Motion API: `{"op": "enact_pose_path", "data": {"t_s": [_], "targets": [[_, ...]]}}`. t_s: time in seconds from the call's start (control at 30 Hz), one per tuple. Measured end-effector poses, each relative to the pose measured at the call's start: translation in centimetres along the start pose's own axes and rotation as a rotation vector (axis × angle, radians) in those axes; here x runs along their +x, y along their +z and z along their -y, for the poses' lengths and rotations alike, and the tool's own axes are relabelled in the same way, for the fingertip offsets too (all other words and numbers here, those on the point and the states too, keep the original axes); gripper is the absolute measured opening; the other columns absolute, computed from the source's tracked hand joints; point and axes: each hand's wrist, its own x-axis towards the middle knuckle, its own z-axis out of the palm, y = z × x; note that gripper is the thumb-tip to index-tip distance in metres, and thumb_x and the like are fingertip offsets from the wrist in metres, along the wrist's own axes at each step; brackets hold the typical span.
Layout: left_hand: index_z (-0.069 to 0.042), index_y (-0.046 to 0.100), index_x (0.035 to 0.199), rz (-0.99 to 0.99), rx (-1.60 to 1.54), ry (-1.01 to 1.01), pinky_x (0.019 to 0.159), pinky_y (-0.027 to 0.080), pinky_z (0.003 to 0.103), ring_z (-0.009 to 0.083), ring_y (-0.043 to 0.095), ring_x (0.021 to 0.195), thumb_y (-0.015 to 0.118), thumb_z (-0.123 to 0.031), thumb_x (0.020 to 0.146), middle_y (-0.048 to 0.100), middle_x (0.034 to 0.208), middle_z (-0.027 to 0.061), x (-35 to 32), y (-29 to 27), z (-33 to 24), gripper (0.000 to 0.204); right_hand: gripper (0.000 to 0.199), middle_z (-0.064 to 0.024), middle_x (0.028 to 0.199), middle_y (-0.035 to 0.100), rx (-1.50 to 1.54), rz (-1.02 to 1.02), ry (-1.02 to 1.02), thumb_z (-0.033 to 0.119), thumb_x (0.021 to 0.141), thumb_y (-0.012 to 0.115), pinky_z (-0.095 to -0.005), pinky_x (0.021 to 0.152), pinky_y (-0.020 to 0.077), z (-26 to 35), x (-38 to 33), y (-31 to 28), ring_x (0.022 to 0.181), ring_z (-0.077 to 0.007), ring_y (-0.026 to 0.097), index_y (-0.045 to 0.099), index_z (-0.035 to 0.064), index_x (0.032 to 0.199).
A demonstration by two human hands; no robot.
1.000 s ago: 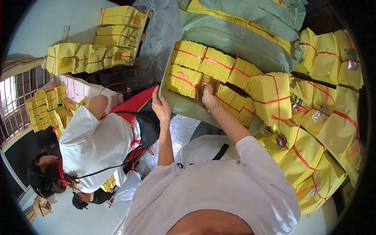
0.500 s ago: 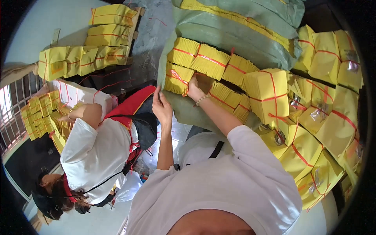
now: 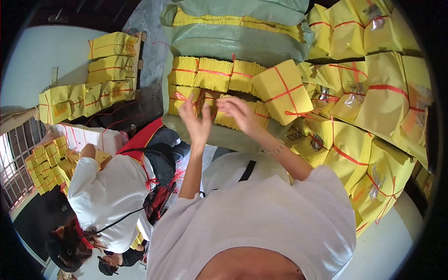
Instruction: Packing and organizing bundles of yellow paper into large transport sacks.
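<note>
Over a green woven sack (image 3: 179,122) full of yellow paper packets, both my hands hover close together. My left hand (image 3: 197,125) is open, thumb and fingers apart, in front of a red-tied bundle of yellow packets (image 3: 176,95). My right hand (image 3: 243,117), with a bracelet at the wrist, has its fingers stretched toward the left and holds nothing I can see. Between the hands is a gap (image 3: 211,99) in the front row of bundles. A larger tied yellow bundle (image 3: 283,92) lies tilted on the sack's right side.
Filled yellow bags (image 3: 350,151) tied with red string pile up on the right. A co-worker (image 3: 109,196) in a white shirt works at the left beside small yellow bundles (image 3: 44,165). Another person (image 3: 123,259) shows at lower left. More yellow bags (image 3: 109,70) line the far-left wall.
My right hand has come up out of the gap between the bundles. My left hand has left the sack's edge and moved in beside it. The view has shifted to the right.
</note>
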Motion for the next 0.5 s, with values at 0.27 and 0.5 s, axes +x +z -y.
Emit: {"op": "enact_pose_path", "data": {"t_s": [0.27,0.5], "targets": [[-0.002,0.023,0.139,0.495,-0.798,-0.606,0.088,0.044,0.033,0.0204,0.050,0.106,0.076,-0.030,0.076,0.045,0.122,0.0126,-0.6,9.5,-8.6,0.086,0.023,-0.0062,0.107,0.059,-0.561,-0.662,-0.374,0.014,0.095,0.049,-0.0257,0.083,0.0454,9.3,-8.9,-11.6,0.099,-0.0107,0.054,0.055,-0.0015,0.111],[0.002,0.012,0.141,0.635,-0.992,-0.750,0.098,0.040,0.036,0.0268,0.047,0.120,0.077,-0.033,0.074,0.044,0.132,0.0191,-2.2,13.3,-11.0,0.099,0.043,-0.0098,0.117,0.055,-0.564,-0.514,-0.120,0.032,0.095,0.048,-0.0281,0.094,0.0372,4.7,-7.6,-19.1,0.108,-0.0173,0.049,0.050,-0.0018,0.122]]}}
